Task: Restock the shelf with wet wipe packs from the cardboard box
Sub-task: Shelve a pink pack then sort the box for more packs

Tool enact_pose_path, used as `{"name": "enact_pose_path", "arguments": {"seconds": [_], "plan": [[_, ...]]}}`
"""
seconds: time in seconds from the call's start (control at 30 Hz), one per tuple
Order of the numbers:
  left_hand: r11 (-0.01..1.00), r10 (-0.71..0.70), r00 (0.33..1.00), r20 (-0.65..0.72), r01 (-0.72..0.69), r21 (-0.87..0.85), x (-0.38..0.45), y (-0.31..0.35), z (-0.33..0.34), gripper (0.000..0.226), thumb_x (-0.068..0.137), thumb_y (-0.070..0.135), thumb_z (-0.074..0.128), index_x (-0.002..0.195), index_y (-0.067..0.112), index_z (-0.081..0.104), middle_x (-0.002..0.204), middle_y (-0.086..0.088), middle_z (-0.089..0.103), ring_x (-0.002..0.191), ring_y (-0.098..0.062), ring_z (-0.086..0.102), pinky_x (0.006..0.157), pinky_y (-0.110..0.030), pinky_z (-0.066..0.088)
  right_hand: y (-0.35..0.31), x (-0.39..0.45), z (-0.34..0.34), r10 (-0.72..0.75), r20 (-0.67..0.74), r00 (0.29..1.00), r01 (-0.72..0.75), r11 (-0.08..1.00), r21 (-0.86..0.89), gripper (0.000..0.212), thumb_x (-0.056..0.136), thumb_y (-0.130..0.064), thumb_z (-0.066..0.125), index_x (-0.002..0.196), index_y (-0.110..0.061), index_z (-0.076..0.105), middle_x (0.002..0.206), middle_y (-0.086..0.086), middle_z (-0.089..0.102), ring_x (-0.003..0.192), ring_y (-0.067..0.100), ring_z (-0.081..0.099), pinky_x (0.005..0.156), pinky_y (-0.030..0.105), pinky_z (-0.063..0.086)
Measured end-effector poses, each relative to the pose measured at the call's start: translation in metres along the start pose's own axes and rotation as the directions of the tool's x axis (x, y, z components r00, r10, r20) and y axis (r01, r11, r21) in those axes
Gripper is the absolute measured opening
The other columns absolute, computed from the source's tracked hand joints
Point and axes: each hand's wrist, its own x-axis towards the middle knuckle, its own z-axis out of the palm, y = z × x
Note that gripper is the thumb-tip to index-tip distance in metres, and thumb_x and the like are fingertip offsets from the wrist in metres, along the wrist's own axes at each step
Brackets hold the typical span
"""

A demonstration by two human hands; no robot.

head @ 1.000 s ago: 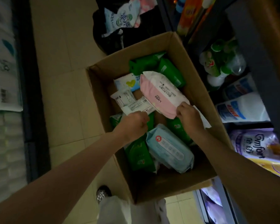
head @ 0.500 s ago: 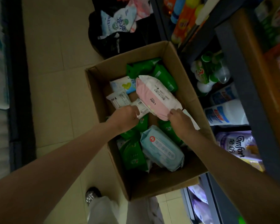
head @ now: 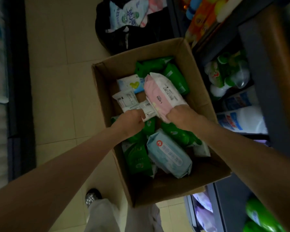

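Box work underway: cardboard box (head: 105, 91) on the floor at centre, shelf (head: 258, 91) at 3 o'clock. Left to right, then. Left hand (head: 130, 122), at 9 o'clock of the box's middle, curled tight round the near edge of a flat white pack (head: 137, 108). Right hand (head: 182, 117) just beside it at 3 o'clock, clamped on the near end of the pink pack (head: 162, 94), which slopes away toward 12 over the green packs (head: 176, 77). Best to grip each pack deeper than the crimped seam, since soft film likely slips. Lift straight up clear of the box wall, then swing toward 3 o'clock. Probably wise to place one pack at a time. Blue pack (head: 169, 154) at 6 o'clock waiting in the box.
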Motion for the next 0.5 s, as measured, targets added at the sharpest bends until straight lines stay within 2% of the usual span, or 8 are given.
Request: {"name": "enact_pose_path", "arguments": {"seconds": [0.07, 0.1, 0.17, 0.23, 0.27, 0.37, 0.43, 0.5], "plan": [[0.999, -0.009, 0.999, 0.036, 0.007, 0.04, -0.005, 0.005, -0.011, 0.034, 0.09, 0.015, 0.05, 0.123, 0.008, 0.052, 0.126, -0.015, 0.056, 0.114, -0.03, 0.054, 0.089, -0.034, 0.045, 0.002, -0.006, -0.035, -0.048, 0.091, 0.995, 0.044, 0.998, 0.051, 0.028, 0.092, -0.006, 0.045, 0.118, -0.002, 0.054, 0.117, 0.017, 0.056, 0.107, 0.031, 0.056, 0.076, 0.033, 0.041], [0.998, -0.016, 0.998, 0.053, 0.013, 0.054, -0.009, 0.007, -0.018, 0.035, 0.091, 0.016, 0.05, 0.124, 0.008, 0.05, 0.127, -0.014, 0.055, 0.115, -0.029, 0.053, 0.09, -0.034, 0.044, 0.005, -0.007, -0.049, -0.071, 0.126, 0.99, 0.063, 0.995, 0.073, 0.026, 0.092, -0.006, 0.046, 0.115, -0.001, 0.056, 0.108, 0.018, 0.057, 0.101, 0.031, 0.057, 0.07, 0.031, 0.04], [0.998, -0.019, 0.998, 0.063, 0.015, 0.063, -0.022, 0.01, -0.03, 0.037, 0.091, 0.018, 0.05, 0.126, 0.007, 0.046, 0.128, -0.014, 0.053, 0.117, -0.03, 0.051, 0.09, -0.034, 0.043, 0.011, -0.009, -0.078, -0.069, 0.146, 0.987, 0.049, 0.989, 0.137, 0.009, 0.089, -0.004, 0.05, 0.092, -0.004, 0.058, 0.075, 0.009, 0.048, 0.081, 0.03, 0.056, 0.055, 0.026, 0.034], [0.998, -0.004, 1.0, 0.026, 0.002, 0.065, -0.036, 0.006, -0.043, 0.04, 0.09, 0.017, 0.051, 0.127, 0.006, 0.043, 0.129, -0.014, 0.049, 0.117, -0.03, 0.05, 0.09, -0.035, 0.042, 0.013, -0.019, -0.109, -0.058, 0.135, 0.989, 0.03, 0.979, 0.201, 0.028, 0.087, -0.005, 0.052, 0.066, -0.015, 0.035, 0.063, -0.001, 0.032, 0.07, 0.025, 0.049, 0.055, 0.026, 0.031], [0.999, 0.004, 1.0, -0.001, -0.004, 0.053, -0.042, 0.002, -0.052, 0.044, 0.089, 0.017, 0.053, 0.129, 0.007, 0.04, 0.131, -0.014, 0.047, 0.119, -0.03, 0.049, 0.092, -0.036, 0.041, 0.012, -0.025, -0.124, -0.095, 0.129, 0.987, 0.069, 0.978, 0.196, 0.035, 0.086, -0.006, 0.052, 0.06, -0.013, 0.029, 0.062, -0.001, 0.031, 0.064, 0.022, 0.044, 0.057, 0.029, 0.033], [0.998, 0.06, 0.997, -0.052, -0.059, 0.033, -0.06, -0.015, -0.076, 0.074, 0.086, 0.023, 0.061, 0.144, 0.006, 0.019, 0.148, -0.012, 0.029, 0.134, -0.027, 0.034, 0.104, -0.03, 0.029, 0.0, -0.044, -0.169, -0.219, 0.129, 0.967, 0.205, 0.972, 0.111, 0.038, 0.084, -0.009, 0.053, 0.053, -0.016, 0.03, 0.058, 0.003, 0.034, 0.059, 0.022, 0.038, 0.06, 0.034, 0.032], [0.98, 0.134, 0.991, -0.019, -0.129, 0.153, -0.074, -0.022, -0.086, 0.1, 0.08, 0.035, 0.068, 0.147, 0.005, 0.002, 0.156, -0.009, 0.009, 0.143, -0.023, 0.016, 0.113, -0.027, 0.015, -0.012, -0.059, -0.198, -0.264, 0.099, 0.959, 0.255, 0.962, 0.096, 0.039, 0.082, -0.009, 0.054, 0.052, -0.016, 0.031, 0.054, 0.003, 0.033, 0.052, 0.018, 0.032, 0.059, 0.033, 0.03], [0.953, 0.236, 0.968, -0.085, -0.214, 0.214, -0.084, -0.024, -0.085, 0.118, 0.066, 0.048, 0.076, 0.148, 0.009, 0.002, 0.157, -0.007, 0.009, 0.144, -0.026, 0.013, 0.116, -0.035, 0.018, -0.022, -0.075, -0.225, -0.298, 0.074, 0.952, 0.294, 0.954, 0.062, 0.04, 0.082, -0.011, 0.056, 0.052, -0.017, 0.03, 0.052, 0.0, 0.032, 0.048, 0.013, 0.028, 0.057, 0.03, 0.027]]}}
